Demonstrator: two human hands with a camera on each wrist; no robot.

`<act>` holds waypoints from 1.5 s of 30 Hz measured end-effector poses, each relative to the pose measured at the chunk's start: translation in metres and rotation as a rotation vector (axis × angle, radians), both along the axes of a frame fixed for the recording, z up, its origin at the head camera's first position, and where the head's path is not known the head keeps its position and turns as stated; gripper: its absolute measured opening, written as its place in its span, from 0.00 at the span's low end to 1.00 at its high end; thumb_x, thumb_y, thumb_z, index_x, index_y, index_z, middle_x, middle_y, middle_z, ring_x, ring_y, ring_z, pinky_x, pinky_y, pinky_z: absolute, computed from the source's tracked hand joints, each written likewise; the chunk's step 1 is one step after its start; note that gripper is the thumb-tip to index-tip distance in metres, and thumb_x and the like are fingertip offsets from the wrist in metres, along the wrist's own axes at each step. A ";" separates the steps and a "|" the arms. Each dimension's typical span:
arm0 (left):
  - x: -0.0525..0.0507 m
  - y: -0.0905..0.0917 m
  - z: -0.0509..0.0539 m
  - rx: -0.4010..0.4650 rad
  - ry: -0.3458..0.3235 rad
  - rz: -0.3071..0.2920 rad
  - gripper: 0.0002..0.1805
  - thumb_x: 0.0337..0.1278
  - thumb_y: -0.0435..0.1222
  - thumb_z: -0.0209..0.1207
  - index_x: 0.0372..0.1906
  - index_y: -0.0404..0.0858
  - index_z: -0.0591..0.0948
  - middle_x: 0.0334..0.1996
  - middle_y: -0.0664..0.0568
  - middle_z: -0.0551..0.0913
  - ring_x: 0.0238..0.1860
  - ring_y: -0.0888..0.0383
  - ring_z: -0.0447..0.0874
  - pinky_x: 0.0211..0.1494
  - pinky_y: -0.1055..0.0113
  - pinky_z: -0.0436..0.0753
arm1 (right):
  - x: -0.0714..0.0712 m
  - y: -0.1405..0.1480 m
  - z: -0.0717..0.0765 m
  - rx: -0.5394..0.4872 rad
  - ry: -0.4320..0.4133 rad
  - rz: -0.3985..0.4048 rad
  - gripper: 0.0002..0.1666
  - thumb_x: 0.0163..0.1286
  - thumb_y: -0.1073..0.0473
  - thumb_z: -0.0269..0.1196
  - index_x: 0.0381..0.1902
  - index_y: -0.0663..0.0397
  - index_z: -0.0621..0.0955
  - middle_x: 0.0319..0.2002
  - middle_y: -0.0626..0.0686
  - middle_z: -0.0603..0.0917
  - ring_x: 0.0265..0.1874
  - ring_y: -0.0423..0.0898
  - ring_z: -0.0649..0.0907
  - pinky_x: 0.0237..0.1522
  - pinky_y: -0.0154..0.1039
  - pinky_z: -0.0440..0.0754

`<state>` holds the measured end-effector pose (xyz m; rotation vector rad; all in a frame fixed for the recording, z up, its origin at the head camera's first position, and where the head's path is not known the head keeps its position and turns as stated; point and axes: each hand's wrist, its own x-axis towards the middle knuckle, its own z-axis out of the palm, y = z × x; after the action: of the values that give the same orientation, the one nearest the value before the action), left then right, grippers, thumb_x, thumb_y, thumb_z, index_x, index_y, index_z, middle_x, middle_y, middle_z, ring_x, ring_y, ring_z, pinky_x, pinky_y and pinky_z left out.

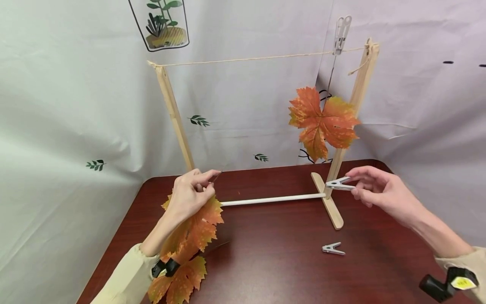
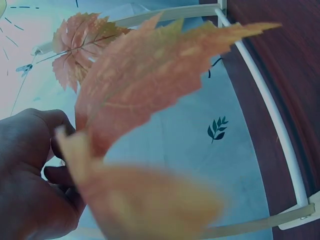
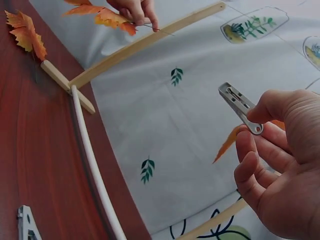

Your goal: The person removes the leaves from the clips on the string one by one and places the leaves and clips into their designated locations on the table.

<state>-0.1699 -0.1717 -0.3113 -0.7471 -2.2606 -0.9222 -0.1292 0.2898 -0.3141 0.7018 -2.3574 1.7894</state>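
Observation:
My left hand (image 1: 190, 192) pinches the thin stem of an orange artificial leaf (image 1: 199, 228), which hangs below the fingers in front of the frame's left post. In the left wrist view that leaf (image 2: 140, 80) fills much of the middle. To the right, my right hand (image 1: 383, 194) holds a grey clothespin (image 1: 339, 184) between thumb and fingers, in front of the right post's foot. The right wrist view shows this clothespin (image 3: 240, 107) with its legs at the thumb. Another orange leaf (image 1: 322, 120) hangs by its stem from a clothespin (image 1: 341, 36) on the string (image 1: 243, 59).
A wooden frame with a left post (image 1: 172, 114), a right post (image 1: 357, 101) and a white bottom rod (image 1: 273, 199) stands on the dark red table (image 1: 273, 253). One loose clothespin (image 1: 333, 248) lies at front right; another leaf (image 1: 186, 280) lies at front left.

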 end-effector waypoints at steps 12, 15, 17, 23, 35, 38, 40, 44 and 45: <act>0.012 -0.019 -0.013 -0.071 -0.043 0.015 0.22 0.42 0.22 0.62 0.44 0.43 0.91 0.18 0.61 0.67 0.18 0.68 0.65 0.18 0.70 0.64 | 0.011 0.004 -0.024 -0.030 -0.010 0.032 0.24 0.63 0.82 0.60 0.55 0.61 0.77 0.35 0.50 0.85 0.23 0.42 0.78 0.19 0.41 0.69; 0.016 -0.025 -0.017 -0.089 -0.049 0.017 0.23 0.41 0.21 0.62 0.45 0.42 0.90 0.18 0.61 0.68 0.18 0.68 0.64 0.19 0.71 0.64 | 0.014 0.005 -0.030 -0.024 -0.014 0.032 0.24 0.63 0.82 0.60 0.55 0.61 0.77 0.37 0.49 0.85 0.23 0.41 0.78 0.19 0.42 0.68; 0.018 -0.028 -0.019 -0.093 -0.047 0.019 0.23 0.40 0.21 0.62 0.46 0.41 0.90 0.18 0.62 0.67 0.19 0.69 0.64 0.19 0.72 0.63 | 0.016 0.006 -0.033 -0.021 -0.016 0.037 0.24 0.63 0.82 0.60 0.55 0.62 0.77 0.41 0.48 0.85 0.24 0.42 0.78 0.18 0.42 0.68; 0.025 -0.036 -0.024 -0.096 -0.064 0.019 0.24 0.40 0.20 0.64 0.45 0.41 0.91 0.19 0.64 0.65 0.19 0.70 0.62 0.18 0.75 0.61 | 0.019 0.010 -0.043 -0.050 -0.028 0.090 0.25 0.63 0.83 0.59 0.56 0.64 0.76 0.48 0.49 0.86 0.28 0.42 0.83 0.20 0.40 0.73; 0.032 -0.048 -0.037 -0.134 -0.078 0.023 0.21 0.39 0.19 0.64 0.42 0.39 0.90 0.18 0.64 0.65 0.19 0.71 0.62 0.18 0.75 0.63 | 0.025 0.012 -0.061 -0.076 -0.039 0.105 0.26 0.62 0.84 0.58 0.56 0.63 0.76 0.48 0.49 0.86 0.26 0.42 0.81 0.17 0.42 0.70; 0.034 -0.050 -0.040 -0.150 -0.093 0.030 0.22 0.39 0.19 0.64 0.42 0.40 0.91 0.18 0.64 0.64 0.18 0.71 0.61 0.18 0.74 0.63 | 0.027 0.013 -0.066 -0.098 -0.050 0.122 0.26 0.62 0.85 0.57 0.57 0.64 0.75 0.49 0.49 0.86 0.28 0.42 0.83 0.17 0.42 0.70; 0.035 -0.051 -0.042 -0.161 -0.095 0.029 0.23 0.38 0.19 0.64 0.42 0.41 0.91 0.18 0.64 0.64 0.18 0.71 0.61 0.18 0.74 0.63 | 0.029 0.014 -0.070 -0.097 -0.059 0.119 0.26 0.63 0.84 0.57 0.57 0.63 0.75 0.48 0.49 0.86 0.28 0.42 0.83 0.17 0.43 0.70; 0.038 -0.054 -0.047 -0.179 -0.083 0.023 0.23 0.37 0.19 0.64 0.42 0.41 0.91 0.18 0.65 0.64 0.18 0.72 0.62 0.18 0.74 0.64 | 0.034 0.014 -0.078 -0.071 -0.081 0.088 0.26 0.63 0.83 0.59 0.57 0.60 0.76 0.42 0.49 0.86 0.24 0.43 0.80 0.17 0.44 0.68; 0.039 -0.054 -0.048 -0.181 -0.080 0.024 0.23 0.37 0.19 0.64 0.42 0.41 0.91 0.18 0.65 0.64 0.18 0.72 0.61 0.18 0.74 0.64 | 0.035 0.014 -0.079 -0.067 -0.087 0.081 0.26 0.63 0.82 0.60 0.56 0.59 0.77 0.39 0.50 0.86 0.23 0.43 0.78 0.16 0.44 0.67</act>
<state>-0.1310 -0.2261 -0.3598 -0.7715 -2.4421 -0.7564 -0.0944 0.3040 -0.3935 0.7346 -2.3416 1.9607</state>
